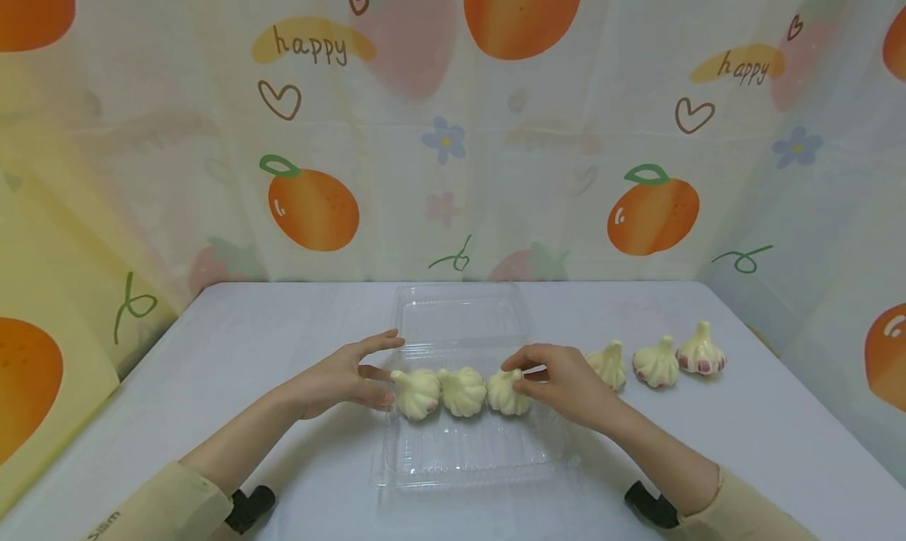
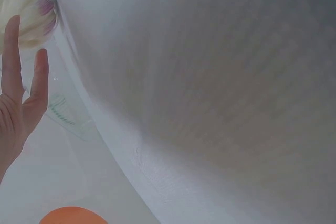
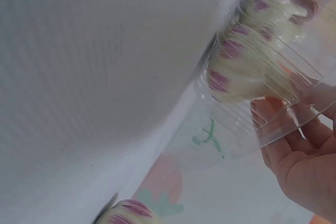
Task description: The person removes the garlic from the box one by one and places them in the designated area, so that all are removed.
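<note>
Three cream garlic bulbs stand in a row inside a clear plastic clamshell box [image 1: 476, 462], whose lid [image 1: 463, 313] lies back, unfolded. They are the left bulb [image 1: 418, 395], the middle bulb [image 1: 463, 392] and the right bulb [image 1: 508, 393]. My right hand [image 1: 566, 384] pinches the right bulb by its stem. The right wrist view shows that bulb [image 3: 244, 69] through the box wall, purple marks on it, beside the fingers [image 3: 283, 135]. At the box's left side, my left hand [image 1: 343, 377] spreads its fingers close to the left bulb; whether they touch it I cannot tell.
To the right on the white table [image 1: 297, 486] sit more garlic bulbs: one partly behind my right hand [image 1: 610, 366], a second bulb [image 1: 657, 362] and a purple-marked bulb [image 1: 702, 351]. Behind the table hangs a printed curtain [image 1: 495, 171].
</note>
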`<state>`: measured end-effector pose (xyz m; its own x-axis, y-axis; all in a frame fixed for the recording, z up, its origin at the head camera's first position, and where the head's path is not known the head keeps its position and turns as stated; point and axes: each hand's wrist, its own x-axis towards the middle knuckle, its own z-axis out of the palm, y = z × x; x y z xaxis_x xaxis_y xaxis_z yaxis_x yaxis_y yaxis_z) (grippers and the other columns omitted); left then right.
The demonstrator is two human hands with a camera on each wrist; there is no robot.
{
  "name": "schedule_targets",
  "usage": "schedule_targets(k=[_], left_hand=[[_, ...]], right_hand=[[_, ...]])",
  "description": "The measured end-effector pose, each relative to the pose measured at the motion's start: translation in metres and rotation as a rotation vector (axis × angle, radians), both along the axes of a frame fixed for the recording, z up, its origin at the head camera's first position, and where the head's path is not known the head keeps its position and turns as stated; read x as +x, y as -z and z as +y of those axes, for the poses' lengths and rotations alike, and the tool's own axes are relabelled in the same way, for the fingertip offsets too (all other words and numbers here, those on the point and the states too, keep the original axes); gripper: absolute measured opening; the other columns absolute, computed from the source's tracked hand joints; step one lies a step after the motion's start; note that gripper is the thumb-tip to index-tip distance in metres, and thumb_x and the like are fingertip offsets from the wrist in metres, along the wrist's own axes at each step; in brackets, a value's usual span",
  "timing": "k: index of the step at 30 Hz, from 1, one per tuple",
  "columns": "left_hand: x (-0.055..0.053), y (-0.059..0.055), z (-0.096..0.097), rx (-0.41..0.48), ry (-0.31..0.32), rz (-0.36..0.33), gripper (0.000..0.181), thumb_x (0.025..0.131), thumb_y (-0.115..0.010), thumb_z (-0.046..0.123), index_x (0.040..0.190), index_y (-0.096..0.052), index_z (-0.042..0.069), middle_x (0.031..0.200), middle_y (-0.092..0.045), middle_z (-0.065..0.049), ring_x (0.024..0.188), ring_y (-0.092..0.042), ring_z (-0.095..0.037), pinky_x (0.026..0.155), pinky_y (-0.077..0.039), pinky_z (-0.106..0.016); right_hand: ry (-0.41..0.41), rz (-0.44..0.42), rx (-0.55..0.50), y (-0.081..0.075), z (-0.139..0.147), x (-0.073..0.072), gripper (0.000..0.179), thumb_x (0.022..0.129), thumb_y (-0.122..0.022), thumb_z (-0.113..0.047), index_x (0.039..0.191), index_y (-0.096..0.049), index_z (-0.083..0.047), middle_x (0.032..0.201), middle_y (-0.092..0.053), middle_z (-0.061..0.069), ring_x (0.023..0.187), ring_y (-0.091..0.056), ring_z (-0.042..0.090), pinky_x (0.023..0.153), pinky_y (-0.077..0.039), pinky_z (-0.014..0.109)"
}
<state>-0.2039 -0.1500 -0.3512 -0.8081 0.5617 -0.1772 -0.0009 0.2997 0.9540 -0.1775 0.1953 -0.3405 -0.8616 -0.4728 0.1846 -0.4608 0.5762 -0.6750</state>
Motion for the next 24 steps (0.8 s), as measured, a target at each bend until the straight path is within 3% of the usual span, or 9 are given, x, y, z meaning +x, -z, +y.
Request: schedule_targets(k=[24], left_hand=[[0.0014,-0.0019,0.0005,-0.012,-0.001,-0.005,0.088,0.083,-0.073,0.006,0.156,-0.023,0.002,0.169,-0.002,-0.008,0.139,-0.044,-0.043,0.091,-0.061,-0.039]], right_hand=[[0.046,-0.008,-0.019,-0.0038,-0.0011,0.0013,0.023,0.089,-0.068,-0.004,0.112,-0.073,-0.001,0.112,-0.075,0.013,0.106,-0.071,0.029,0.081,-0.061,0.022]])
